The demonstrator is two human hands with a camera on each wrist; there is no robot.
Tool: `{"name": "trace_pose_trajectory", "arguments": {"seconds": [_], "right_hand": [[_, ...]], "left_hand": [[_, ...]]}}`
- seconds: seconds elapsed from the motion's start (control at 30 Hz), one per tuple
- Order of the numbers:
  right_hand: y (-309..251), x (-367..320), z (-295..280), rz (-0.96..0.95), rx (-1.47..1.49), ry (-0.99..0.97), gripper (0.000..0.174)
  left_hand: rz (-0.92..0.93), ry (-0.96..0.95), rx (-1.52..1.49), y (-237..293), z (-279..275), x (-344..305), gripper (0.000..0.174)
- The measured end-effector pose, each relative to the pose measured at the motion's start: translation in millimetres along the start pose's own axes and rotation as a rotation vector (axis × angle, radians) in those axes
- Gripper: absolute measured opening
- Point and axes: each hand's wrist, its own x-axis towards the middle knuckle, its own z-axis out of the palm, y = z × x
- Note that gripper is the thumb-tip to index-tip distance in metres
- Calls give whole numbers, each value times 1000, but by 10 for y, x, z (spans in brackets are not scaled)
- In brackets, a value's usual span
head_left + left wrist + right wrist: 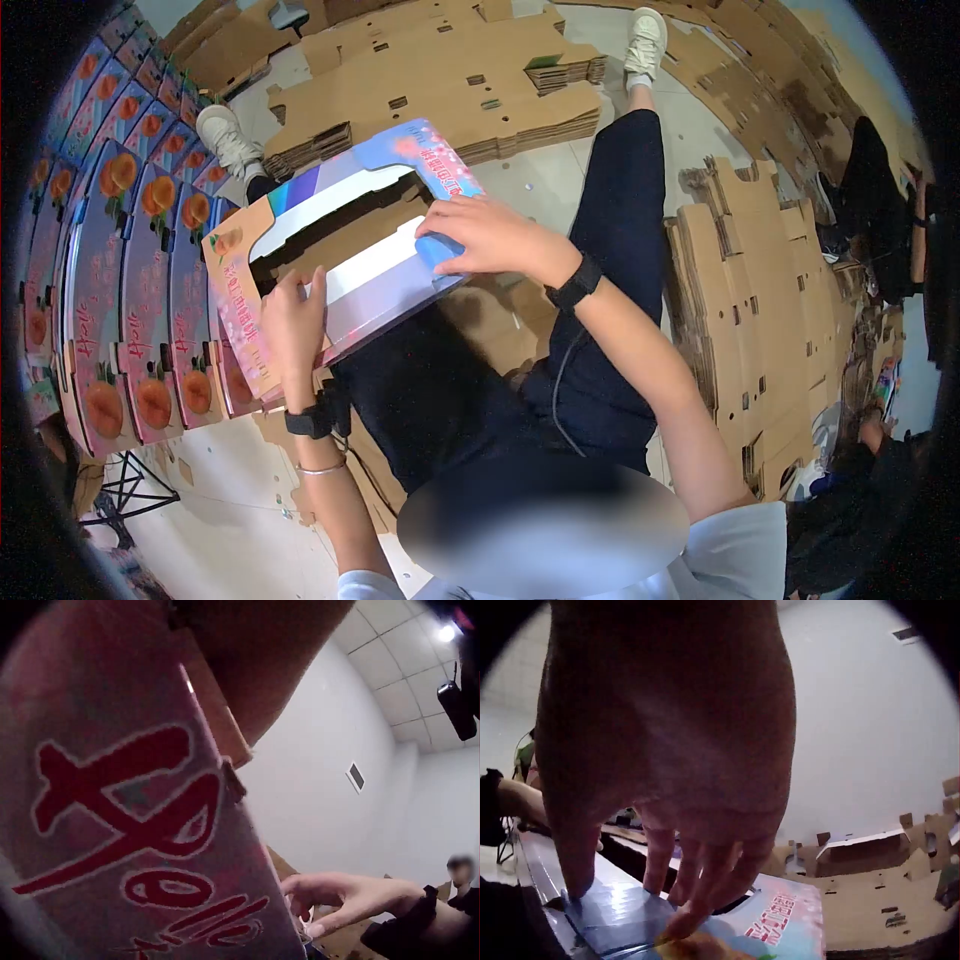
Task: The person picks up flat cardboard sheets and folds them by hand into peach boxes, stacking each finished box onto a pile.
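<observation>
A printed cardboard box [380, 290] with pink lettering and a large cut-out window lies tilted over the person's lap. At its left side, my left hand [292, 325] grips the wall, fingertips by the window's corner. Red script on the box's side [127, 802] fills much of the left wrist view. My right hand [495, 238] is at the opposite end, thumb and fingers around a blue glossy piece [438, 252] at the window's edge. In the right wrist view this blue piece [619, 915] looks shiny and partly see-through under the fingers.
Rows of finished-looking printed boxes [130, 300] stand on the left. Flattened brown cardboard [430, 70] is stacked ahead, with more brown sheets [765, 310] at the right. The person's legs [620, 200] spread around the work. Another person's dark-clothed legs [870, 210] show at far right.
</observation>
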Motion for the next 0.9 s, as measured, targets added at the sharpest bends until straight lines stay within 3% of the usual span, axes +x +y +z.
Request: {"name": "trace_pose_trajectory", "arguments": {"seconds": [0.13, 0.27, 0.33, 0.47, 0.53, 0.6, 0.73, 0.9], "right_hand": [[-132, 30, -130, 55, -11, -246, 42], [-289, -107, -90, 84, -20, -358, 45], [-308, -202, 39, -20, -78, -404, 48], [-407, -290, 156, -41, -154, -509, 34], [-423, -378, 162, -40, -148, -504, 31], [-437, -459, 173, -102, -143, -369, 32], [-545, -525, 228, -120, -211, -382, 30], [-463, -555, 280, -213, -43, -275, 27]], "left_hand": [[75, 35, 59, -1, 42, -25, 42], [128, -27, 42, 80, 65, 22, 36], [274, -87, 29, 162, 74, 63, 35], [351, -125, 70, 324, 173, 136, 33], [365, -102, 57, 287, 230, 137, 34], [336, -130, 42, 268, 255, 131, 33], [369, -128, 10, 268, 239, 115, 33], [371, -150, -9, 320, 205, 101, 33]]}}
